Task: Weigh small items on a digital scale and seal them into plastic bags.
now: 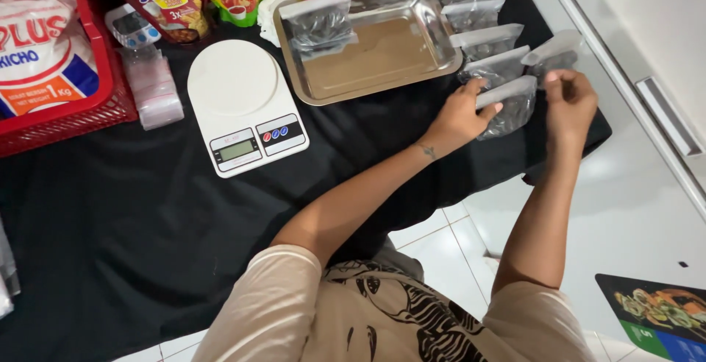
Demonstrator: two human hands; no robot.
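A black cloth (147, 207) lies under both hands. Left of them sit a steel tray (434, 27) and a white kitchen scale (243, 104). The left hand (460, 115) pins a small clear packet of dark pieces (511, 108); the right hand (570, 97) pinches another packet (555, 53). The overlapping packets could slide off the cloth's nearby edge.

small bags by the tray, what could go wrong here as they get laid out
1. The bag in the right hand sits near the edge of the black cloth, so it might slide off onto the floor.
2. The left hand rests on a bag overlapping the row beside the steel tray; a nudge could shift the others.
3. Whether the bags are sealed cannot be told; an open one might spill.
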